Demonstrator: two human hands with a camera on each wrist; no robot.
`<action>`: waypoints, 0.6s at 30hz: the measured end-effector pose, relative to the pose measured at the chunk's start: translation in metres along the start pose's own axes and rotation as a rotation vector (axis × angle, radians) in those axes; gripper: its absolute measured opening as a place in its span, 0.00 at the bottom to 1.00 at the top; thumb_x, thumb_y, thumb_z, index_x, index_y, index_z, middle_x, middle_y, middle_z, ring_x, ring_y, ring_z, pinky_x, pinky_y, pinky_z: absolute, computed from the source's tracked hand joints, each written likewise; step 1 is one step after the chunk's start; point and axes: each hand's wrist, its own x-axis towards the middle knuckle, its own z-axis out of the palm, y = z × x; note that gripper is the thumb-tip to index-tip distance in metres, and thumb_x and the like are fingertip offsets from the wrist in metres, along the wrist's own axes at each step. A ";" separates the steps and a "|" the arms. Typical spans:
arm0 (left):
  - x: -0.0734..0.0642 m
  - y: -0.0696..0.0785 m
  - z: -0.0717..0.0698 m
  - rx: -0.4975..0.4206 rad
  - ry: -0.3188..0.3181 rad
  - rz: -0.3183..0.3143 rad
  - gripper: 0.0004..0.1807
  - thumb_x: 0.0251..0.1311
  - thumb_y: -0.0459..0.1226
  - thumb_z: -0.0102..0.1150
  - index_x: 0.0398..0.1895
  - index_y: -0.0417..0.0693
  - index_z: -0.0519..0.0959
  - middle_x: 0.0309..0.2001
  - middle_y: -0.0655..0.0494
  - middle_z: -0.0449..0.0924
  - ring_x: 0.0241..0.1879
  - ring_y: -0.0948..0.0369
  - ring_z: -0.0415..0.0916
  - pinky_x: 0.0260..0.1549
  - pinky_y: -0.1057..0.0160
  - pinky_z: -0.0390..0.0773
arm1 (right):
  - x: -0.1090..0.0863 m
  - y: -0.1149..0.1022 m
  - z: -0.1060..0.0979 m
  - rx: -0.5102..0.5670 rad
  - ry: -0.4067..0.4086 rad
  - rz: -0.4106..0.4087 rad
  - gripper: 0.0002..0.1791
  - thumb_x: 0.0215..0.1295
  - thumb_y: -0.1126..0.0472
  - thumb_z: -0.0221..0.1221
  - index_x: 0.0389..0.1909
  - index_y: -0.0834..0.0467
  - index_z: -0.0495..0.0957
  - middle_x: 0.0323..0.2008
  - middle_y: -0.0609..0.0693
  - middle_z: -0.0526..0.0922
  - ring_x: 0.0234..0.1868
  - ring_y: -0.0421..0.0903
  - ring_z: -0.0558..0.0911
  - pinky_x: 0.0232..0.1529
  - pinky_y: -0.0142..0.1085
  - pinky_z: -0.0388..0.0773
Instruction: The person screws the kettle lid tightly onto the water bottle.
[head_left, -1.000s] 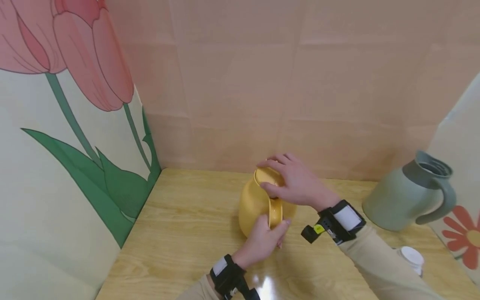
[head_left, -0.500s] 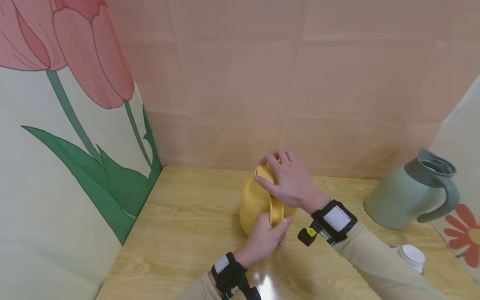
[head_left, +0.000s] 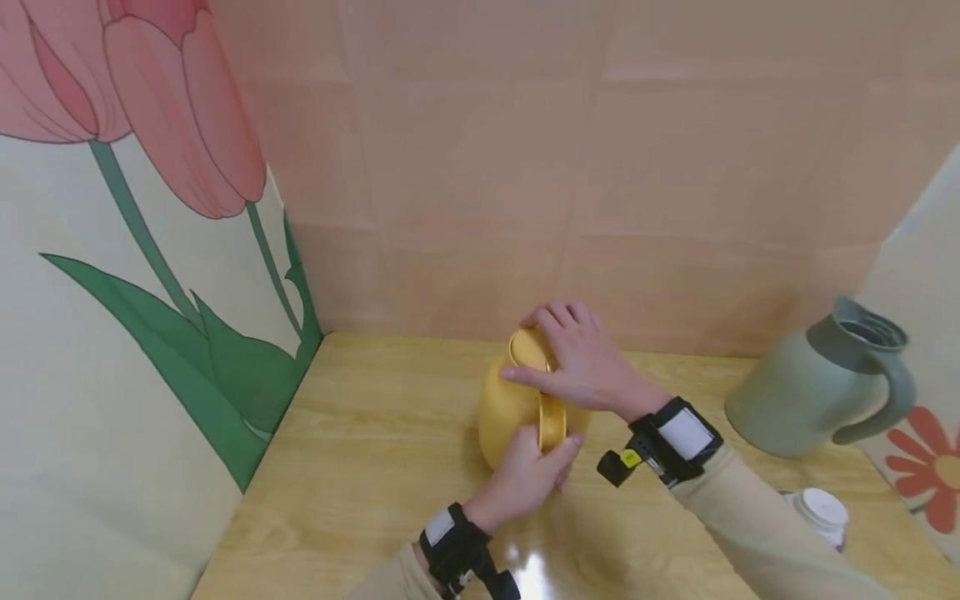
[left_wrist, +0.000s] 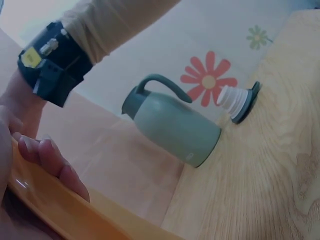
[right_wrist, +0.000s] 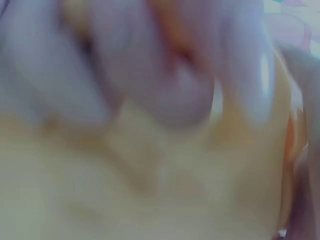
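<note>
Head view: wide tabletop [head_left: 375,467] ran from the yellow jug [head_left: 498,408] to the left edge; the left hand [head_left: 517,479] gripped the jug's handle [head_left: 552,421], the right hand [head_left: 592,365] grasped its lid [head_left: 531,348]. Left wrist: a green jug [left_wrist: 172,125] stood beyond the handle. Right wrist: blurred fingers [right_wrist: 175,97] curved over the yellow surface.

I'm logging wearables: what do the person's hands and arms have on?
The left hand and right hand are bare; both sleeves are beige. The left wristband and right wristband are black, each with a pale panel and jutting black block; the right one has a yellow label.
</note>
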 end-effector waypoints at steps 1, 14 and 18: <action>0.000 0.000 0.000 0.003 -0.001 0.001 0.22 0.76 0.41 0.52 0.19 0.45 0.70 0.13 0.61 0.67 0.13 0.58 0.69 0.16 0.70 0.69 | -0.001 0.003 -0.001 0.012 -0.006 -0.022 0.40 0.56 0.26 0.63 0.58 0.52 0.76 0.53 0.49 0.75 0.53 0.53 0.68 0.52 0.50 0.63; -0.002 0.001 0.001 -0.013 0.012 0.028 0.21 0.76 0.41 0.51 0.21 0.45 0.69 0.15 0.61 0.67 0.13 0.56 0.68 0.16 0.69 0.70 | -0.006 0.019 -0.006 -0.079 0.003 -0.147 0.54 0.43 0.18 0.63 0.67 0.48 0.75 0.60 0.46 0.76 0.58 0.47 0.71 0.58 0.51 0.67; -0.003 -0.001 0.001 -0.011 0.019 0.025 0.21 0.76 0.42 0.51 0.22 0.46 0.69 0.14 0.60 0.67 0.13 0.55 0.68 0.15 0.69 0.71 | -0.003 0.018 -0.003 -0.097 0.019 -0.163 0.52 0.43 0.18 0.63 0.62 0.51 0.76 0.55 0.47 0.77 0.55 0.48 0.71 0.55 0.48 0.69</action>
